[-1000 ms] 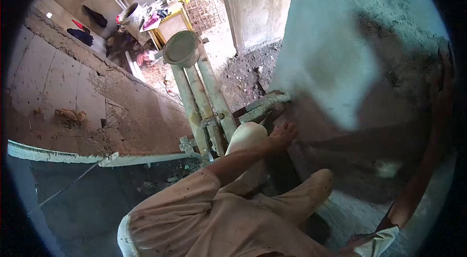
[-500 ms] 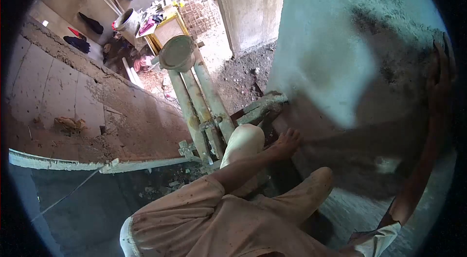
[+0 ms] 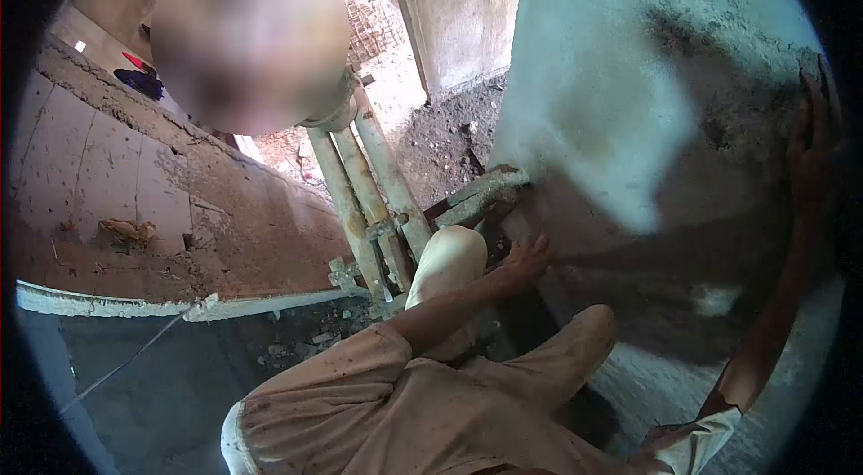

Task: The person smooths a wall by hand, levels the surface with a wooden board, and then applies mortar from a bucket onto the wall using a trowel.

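1. My right hand [image 3: 813, 135] is open at the far right, fingers extended and lying along the plastered wall [image 3: 593, 106]; I see nothing held in it.
2. My left hand [image 3: 525, 265] is just beyond my pale left knee [image 3: 455, 252], its fingers bent and slightly parted. I can't tell whether it grips anything or touches the wall beside it.
3. The wall fills the right side of the scene, with a dark rough patch [image 3: 688, 44] near my right hand.
4. Left of the wall, three poles [image 3: 361, 187] run away from me; a round blur covers most of the basin [image 3: 338, 115] over their far end.
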`<action>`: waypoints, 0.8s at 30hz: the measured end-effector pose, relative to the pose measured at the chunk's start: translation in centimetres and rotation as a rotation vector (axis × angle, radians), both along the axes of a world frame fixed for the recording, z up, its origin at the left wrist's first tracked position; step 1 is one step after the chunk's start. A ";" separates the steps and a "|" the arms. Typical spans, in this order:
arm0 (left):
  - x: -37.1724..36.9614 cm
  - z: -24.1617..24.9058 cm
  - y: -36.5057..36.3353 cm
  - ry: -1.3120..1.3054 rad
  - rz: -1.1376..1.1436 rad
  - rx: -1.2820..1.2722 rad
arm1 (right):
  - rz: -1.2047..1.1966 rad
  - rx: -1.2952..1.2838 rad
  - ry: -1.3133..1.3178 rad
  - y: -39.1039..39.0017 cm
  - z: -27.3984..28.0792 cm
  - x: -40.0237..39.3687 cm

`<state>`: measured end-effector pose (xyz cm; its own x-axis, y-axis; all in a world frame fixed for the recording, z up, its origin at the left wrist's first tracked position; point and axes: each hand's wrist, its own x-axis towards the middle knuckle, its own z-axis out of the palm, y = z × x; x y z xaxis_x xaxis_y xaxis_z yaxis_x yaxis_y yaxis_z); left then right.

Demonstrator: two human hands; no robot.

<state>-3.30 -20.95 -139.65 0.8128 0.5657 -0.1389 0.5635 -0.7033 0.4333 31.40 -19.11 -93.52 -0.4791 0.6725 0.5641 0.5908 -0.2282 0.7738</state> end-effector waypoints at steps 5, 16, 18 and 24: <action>-0.1 1.6 0.1 0.051 0.002 -0.114 | 0.038 -0.024 0.222 0.2 -1.0 0.4; 0.4 -0.8 0.1 0.034 -0.018 -0.043 | -0.033 0.060 0.063 -0.4 -1.0 -2.3; 0.4 -1.0 0.1 0.035 -0.027 0.003 | -0.113 0.098 0.077 -0.3 -1.0 -2.1; 0.2 -2.2 0.0 -0.053 -0.012 -0.054 | -0.044 0.084 0.052 -0.6 0.0 -3.9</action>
<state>-3.13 -20.98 -141.89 0.8268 0.5483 -0.1258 0.5302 -0.6848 0.5000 27.48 -19.66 -93.50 -0.4186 0.6419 0.6424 0.6175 -0.3176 0.7197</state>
